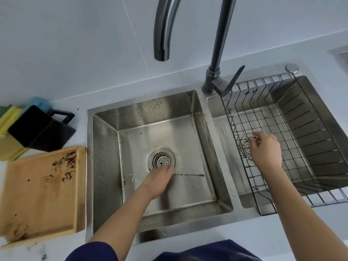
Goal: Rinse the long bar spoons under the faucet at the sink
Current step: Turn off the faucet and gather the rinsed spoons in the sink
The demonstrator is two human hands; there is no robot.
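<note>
Left hand (159, 180) is down on the floor of the left sink basin (131, 185), just in front of the drain strainer (162, 160). Its fingers are curled over the handle end of a long bar spoon (189, 175), so it looks like it's gripping it, though the fingertips themselves are hidden from this angle. The spoon lies flat on the basin floor, twisted shaft running out to the right of the hand, far end pointing toward the basin's right wall.

Right hand (265, 147) is over in the right basin, above the wire dish rack (282, 113) that sits in it. Fingers are bent with the tips pinched close together, right over that basin's drain. There are thin shiny bits at the fingertips, but I honestly can't tell if it's holding another spoon or if that's just rack wire. The two hands are well apart, one per basin.

The faucet (222, 34) stands at the back between the basins, spout end (162, 53) hanging over the left one, with no water visible coming out. Its lever (234, 80) sticks up to the right.

On the counter to the left: a wooden tray (39, 194) smeared with dark coffee-looking grounds, a black container (39, 129) tipped on its side, and some yellow, green and blue cloths (9, 125) behind it.
</note>
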